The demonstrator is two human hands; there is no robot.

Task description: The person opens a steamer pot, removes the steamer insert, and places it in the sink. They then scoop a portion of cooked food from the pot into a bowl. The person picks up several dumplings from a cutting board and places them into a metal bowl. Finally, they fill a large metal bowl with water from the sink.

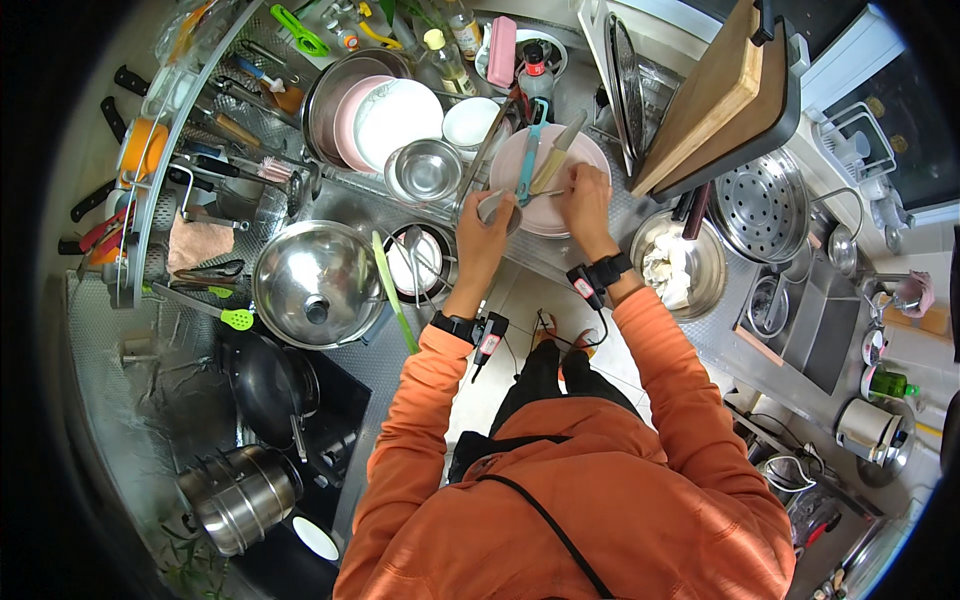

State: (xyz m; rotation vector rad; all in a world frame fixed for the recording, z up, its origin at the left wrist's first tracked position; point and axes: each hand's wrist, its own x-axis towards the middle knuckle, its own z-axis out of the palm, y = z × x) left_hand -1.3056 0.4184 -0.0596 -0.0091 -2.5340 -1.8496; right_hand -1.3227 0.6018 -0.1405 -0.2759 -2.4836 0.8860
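Note:
My left hand [481, 236] grips a small pale cup [501, 210] at the near left edge of a stack of pink plates [592, 154]. Above the plates' right side, my right hand [589, 206] has its fingers closed on the end of a thin metal utensil [551, 194], perhaps a small spoon. The utensil's other end points toward the cup. A turquoise-handled tool [531, 154], which looks like a peeler, lies on the top plate. Beside it rests a knife-like tool with a yellowish part [555, 163].
Steel bowls [424, 171] and a white bowl [471, 124] stand left of the plates. A lidded wok [319, 285] and a green stalk [394, 289] lie farther left. At right are upright cutting boards [709, 97], a steel bowl with white contents [694, 300] and a sink [817, 322].

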